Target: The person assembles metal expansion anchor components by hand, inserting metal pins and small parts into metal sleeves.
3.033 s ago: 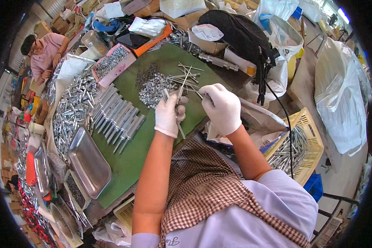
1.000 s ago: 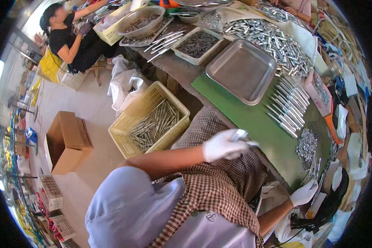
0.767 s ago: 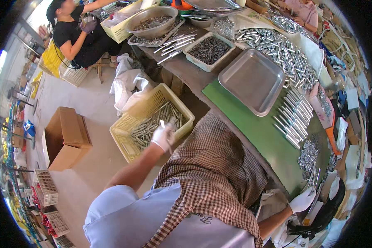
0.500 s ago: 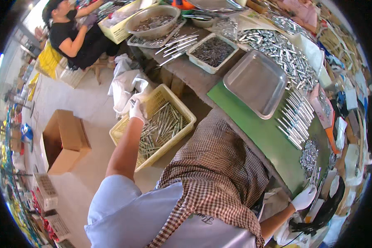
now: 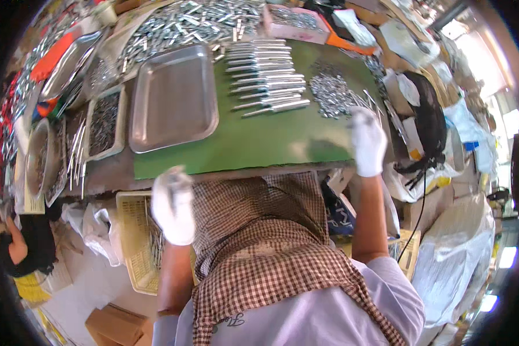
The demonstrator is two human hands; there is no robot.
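My left hand (image 5: 173, 205), in a white glove and blurred, hovers just below the near edge of the green mat (image 5: 254, 141), above a yellow basket (image 5: 134, 242) of metal pieces. I cannot see anything in it. My right hand (image 5: 368, 141), also gloved, rests at the mat's right edge, right beside a heap of small metal parts (image 5: 330, 95) and some thin pins. Its grip is blurred. A row of finished metal rods (image 5: 265, 75) lies across the middle of the mat. My checked apron (image 5: 259, 248) covers my lap.
An empty steel tray (image 5: 173, 98) sits on the mat's left. Smaller trays of dark parts (image 5: 102, 122) and a round bowl (image 5: 37, 158) stand further left. A heap of silver tubes (image 5: 196, 20) lies behind. A black bag (image 5: 429, 118) hangs at right. Another person (image 5: 18, 254) crouches at lower left.
My left hand reached down to the yellow basket beside me and has come back up to the table edge. My view swung back over the mat. The right hand stayed by the parts heap.
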